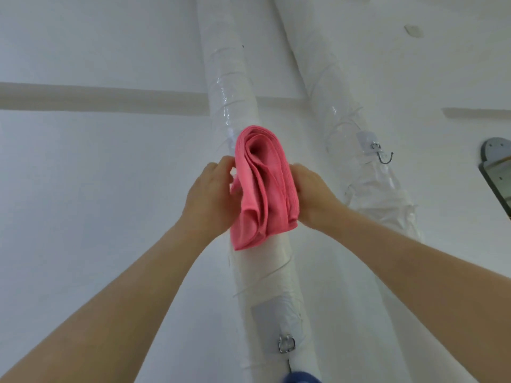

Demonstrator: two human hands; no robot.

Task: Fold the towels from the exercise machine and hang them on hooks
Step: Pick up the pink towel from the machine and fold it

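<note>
both my left hand (210, 194) and right hand (312, 194) pinch the sides of the light, floppy pink towel (265, 189), where i judge its folds hold best.

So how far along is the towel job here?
Done: the pink towel is folded into layers. In hand: the left hand and right hand grip it in front of the wrapped pipe. Left: hanging it; the hook on the neighbouring pipe is bare. Other towels cannot be judged from this view.

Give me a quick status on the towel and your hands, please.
Folded towel gripped by left hand and right hand at the pipe. Hooked or not: hidden. Free hook to the right. Nothing blocking.
</note>
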